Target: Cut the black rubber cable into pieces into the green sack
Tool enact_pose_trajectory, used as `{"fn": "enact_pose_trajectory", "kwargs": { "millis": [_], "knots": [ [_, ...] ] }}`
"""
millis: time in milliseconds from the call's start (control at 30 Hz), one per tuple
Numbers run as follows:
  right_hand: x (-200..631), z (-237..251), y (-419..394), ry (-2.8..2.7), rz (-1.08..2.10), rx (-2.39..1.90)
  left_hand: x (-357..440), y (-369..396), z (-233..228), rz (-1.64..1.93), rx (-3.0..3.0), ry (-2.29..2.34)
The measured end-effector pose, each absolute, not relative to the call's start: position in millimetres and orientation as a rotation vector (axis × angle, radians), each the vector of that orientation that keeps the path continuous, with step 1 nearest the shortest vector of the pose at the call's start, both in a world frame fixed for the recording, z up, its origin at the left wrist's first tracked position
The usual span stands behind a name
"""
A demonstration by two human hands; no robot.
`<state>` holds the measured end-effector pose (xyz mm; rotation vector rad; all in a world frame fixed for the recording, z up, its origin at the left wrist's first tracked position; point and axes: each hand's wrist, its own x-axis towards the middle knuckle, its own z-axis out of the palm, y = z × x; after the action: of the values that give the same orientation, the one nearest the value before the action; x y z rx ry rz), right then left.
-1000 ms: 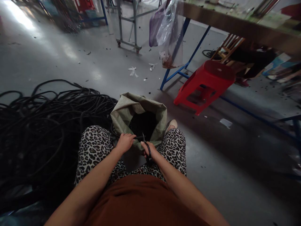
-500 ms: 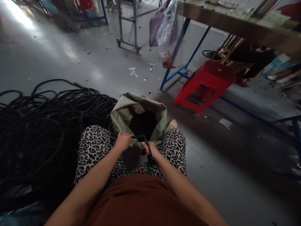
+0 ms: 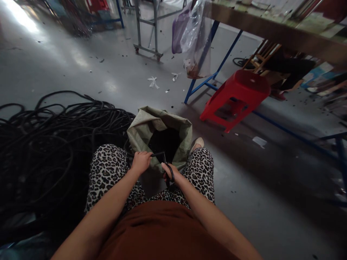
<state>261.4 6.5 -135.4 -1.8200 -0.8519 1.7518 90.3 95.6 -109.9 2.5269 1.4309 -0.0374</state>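
Over a grey floor [image 3: 116, 74], the left hand [image 3: 141, 162] grips a black cord [image 3: 157, 154] at the mouth of the open sack [image 3: 138, 127] while the right hand [image 3: 175, 171], slightly apart, clasps scissors [image 3: 172, 174] by the cord's end, so a straight, steady cord should serve best.

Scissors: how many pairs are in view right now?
1: the scissors in the right hand, blades by the end of the black cord that the left hand grips. Others may be hidden on the cluttered table.
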Motion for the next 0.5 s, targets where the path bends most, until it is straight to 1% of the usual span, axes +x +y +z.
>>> {"fn": "enact_pose_trajectory", "kwargs": {
  "millis": [500],
  "knots": [
    [261.0,-133.7,7.8,-0.801,1.771,-1.807,92.3,91.0,-109.9,0.005,2.539,1.258]
  ]
}}
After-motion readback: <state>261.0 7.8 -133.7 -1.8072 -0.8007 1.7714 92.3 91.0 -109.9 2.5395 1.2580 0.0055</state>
